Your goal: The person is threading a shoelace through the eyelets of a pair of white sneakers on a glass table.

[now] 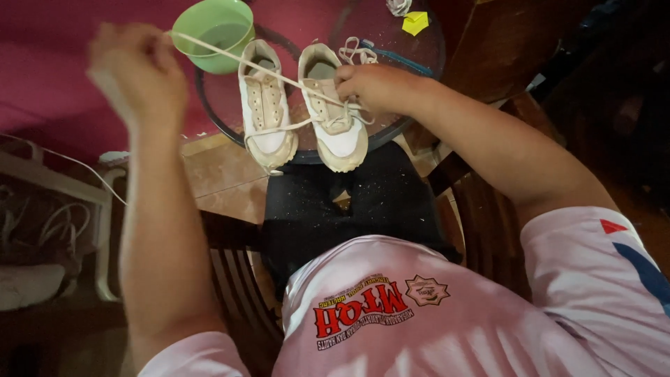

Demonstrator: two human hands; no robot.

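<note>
White shoelace point(241, 61) runs taut from your raised left hand point(132, 66), closed on its end, down to your right hand point(373, 87), pinching the lace at the right-hand shoe point(333, 115) — keep that pinch firm, pull straight — the other shoe point(265, 105) sits just beside.

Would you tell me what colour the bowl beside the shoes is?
The bowl is light green, seen best in the head view.
</note>
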